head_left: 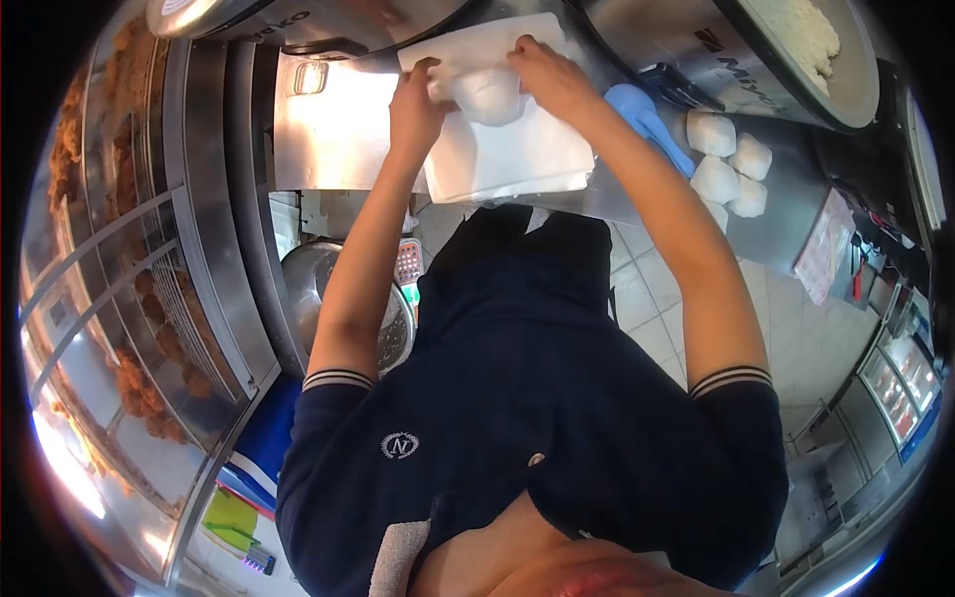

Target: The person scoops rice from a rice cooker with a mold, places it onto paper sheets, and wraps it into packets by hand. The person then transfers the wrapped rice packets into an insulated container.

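Observation:
A stack of white paper sheets lies on the metal counter in front of me. On it sits a rounded white mound, partly covered by the far part of the top sheet; it looks like rice, but I cannot be sure. My left hand pinches the left side of the raised wrapping paper. At the right, my right hand grips the same sheet near its top edge, fingers closed. Both hands are on either side of the mound.
Several white wrapped bundles sit on the counter to the right, beside a blue cloth-like item. A Miyako rice cooker holding white rice stands behind them. Fried food fills the glass display case at left. A metal bowl is below.

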Demonstrator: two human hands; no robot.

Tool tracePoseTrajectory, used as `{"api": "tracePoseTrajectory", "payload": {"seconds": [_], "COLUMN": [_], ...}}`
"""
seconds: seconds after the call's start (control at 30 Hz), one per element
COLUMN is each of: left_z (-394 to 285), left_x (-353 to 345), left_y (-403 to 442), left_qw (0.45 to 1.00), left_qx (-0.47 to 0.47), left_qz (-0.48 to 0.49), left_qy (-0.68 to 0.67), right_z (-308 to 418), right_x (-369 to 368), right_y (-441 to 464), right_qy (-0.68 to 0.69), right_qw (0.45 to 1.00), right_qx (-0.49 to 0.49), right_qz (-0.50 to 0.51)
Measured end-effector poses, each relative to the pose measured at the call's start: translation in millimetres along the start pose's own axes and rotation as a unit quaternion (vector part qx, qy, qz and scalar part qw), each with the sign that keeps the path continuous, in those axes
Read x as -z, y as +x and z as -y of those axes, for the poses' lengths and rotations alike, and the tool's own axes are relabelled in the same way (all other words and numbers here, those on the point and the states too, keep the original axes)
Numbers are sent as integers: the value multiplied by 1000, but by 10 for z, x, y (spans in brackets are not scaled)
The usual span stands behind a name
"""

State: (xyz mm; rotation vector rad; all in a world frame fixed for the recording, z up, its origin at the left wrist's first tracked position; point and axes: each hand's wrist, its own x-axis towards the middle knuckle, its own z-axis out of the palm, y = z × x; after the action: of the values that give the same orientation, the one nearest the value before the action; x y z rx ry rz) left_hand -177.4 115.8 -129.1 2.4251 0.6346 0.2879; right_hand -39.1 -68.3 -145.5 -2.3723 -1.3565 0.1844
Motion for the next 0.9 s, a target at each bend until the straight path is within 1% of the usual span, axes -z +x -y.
{"api": "tracePoseTrajectory", "payload": {"seconds": [0.03,0.07,0.1,0.13,0.17,0.2,0.23,0.27,0.33,0.37,0.4,0.43,0.47,0.5,0.53,0.57,0.6,0.63,0.67,0.7,0.73,0.77,0.8,0.83,0.87,0.9], "left_z": [-35,-76,-98,-96,-80,-66,-76,-78,-158,-212,-282,-346,-409,-496,-572,-600,-656,-728,-762,-642,-709,-770,-936,-1151,-1234,-1265], "left_x": [15,25,10,-34,-87,-137,-189,-279,-332,-367,-397,-418,-436,-445,-470,-450,-410,-350,-303,-326,-284,-226,-123,-22,-92,-194], "left_y": [13,39,43,-17,-120,-222,-326,-414,-457,-436,-439,-439,-435,-440,-466,-481,-484,-478,-450,-435,-457,-494,-517,-547,-640,-752], "left_qw": [1000,996,983,983,981,977,977,978,987,987,997,973,973,929,864,853,850,821,789,803,789,749,705,660,653,670], "left_qx": [2,-22,-47,-45,-83,-122,-127,-130,-100,-107,-21,65,58,88,120,113,109,127,144,137,136,178,219,235,228,215], "left_qz": [2,40,78,80,47,12,-8,-35,-46,-49,-46,-39,-36,-26,-9,36,46,91,134,192,228,244,262,306,318,339], "left_qy": [1,80,159,157,167,177,170,158,114,111,-54,-217,-222,-359,-489,-509,-514,-550,-582,-547,-555,-590,-622,-645,-648,-624], "right_z": [-24,-14,33,78,144,232,290,327,412,442,441,425,379,279,340,487,591,605,608,607,601,598,584,579,578,654], "right_x": [2,-16,-20,-13,0,-18,-72,-174,-326,-326,-280,-227,-159,-7,141,244,377,524,595,663,733,780,791,804,817,922], "right_y": [56,81,105,92,5,-134,-240,-309,-432,-475,-478,-475,-468,-421,-437,-499,-568,-641,-723,-797,-880,-984,-1114,-1246,-1387,-1504], "right_qy": [-35,-34,-60,-84,-84,-53,-21,-22,13,56,51,188,321,507,502,553,598,613,607,593,576,529,516,451,387,386], "right_qw": [999,999,998,995,995,996,995,995,991,985,984,958,908,831,832,793,749,742,744,762,779,810,815,856,892,893], "right_qx": [35,36,9,-19,-19,-59,-97,-97,-116,-123,-126,-198,-264,-229,-236,-244,-249,-237,-243,-206,-169,-157,-165,-157,-148,-179], "right_qz": [-23,-21,18,57,58,33,7,6,-63,-108,-112,-86,-61,-8,-18,-79,-140,-132,-140,-159,-178,-197,-207,-197,-184,-147]}}
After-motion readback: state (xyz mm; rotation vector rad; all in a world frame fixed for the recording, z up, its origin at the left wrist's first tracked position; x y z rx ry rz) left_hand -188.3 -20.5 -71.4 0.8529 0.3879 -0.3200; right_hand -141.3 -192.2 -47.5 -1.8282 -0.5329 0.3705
